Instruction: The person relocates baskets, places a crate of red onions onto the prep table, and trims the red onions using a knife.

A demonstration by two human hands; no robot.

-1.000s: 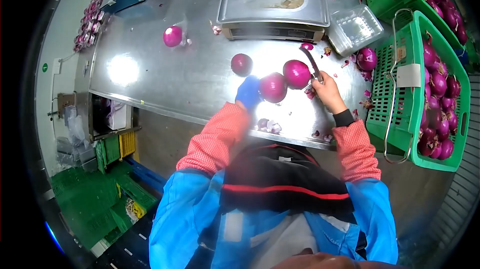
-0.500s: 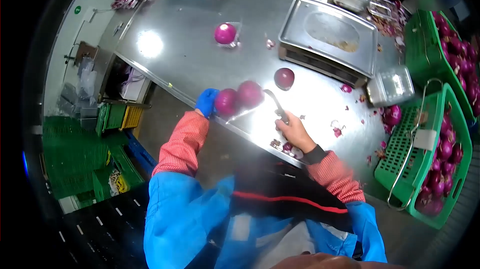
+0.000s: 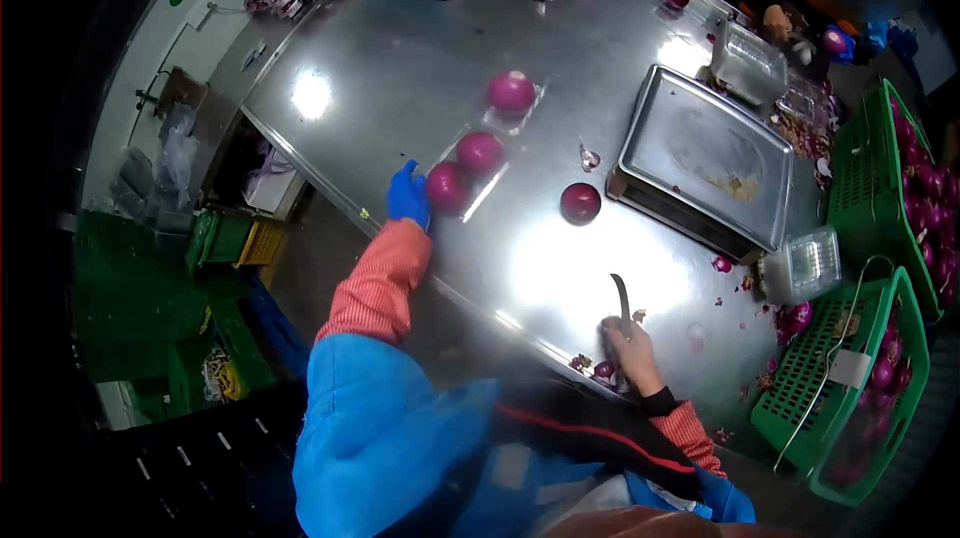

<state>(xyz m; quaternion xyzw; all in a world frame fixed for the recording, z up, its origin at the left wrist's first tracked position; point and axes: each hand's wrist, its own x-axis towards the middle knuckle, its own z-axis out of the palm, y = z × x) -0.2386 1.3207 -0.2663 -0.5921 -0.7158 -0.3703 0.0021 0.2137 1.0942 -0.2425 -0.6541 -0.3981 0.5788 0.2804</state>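
Observation:
My left hand, in a blue glove, grips the near end of a clear plastic tray that is over the steel table. Two peeled red onions sit in this tray, one onion against my glove and another onion beyond it. My bare right hand is closed around the handle of a small curved knife, blade pointing away from me. A loose red onion lies between my hands, farther in. Just past the held tray is a further onion in its own clear tray.
A scale with a steel platter stands right of centre. Empty clear trays are beside it. Green crates of red onions line the right edge. Onion skins litter the table there. A co-worker's hand is at the far right.
My left hand has carried the tray with two onions away from the table edge, up to the other tray. My right hand has drawn back toward me with the knife. The view has shifted.

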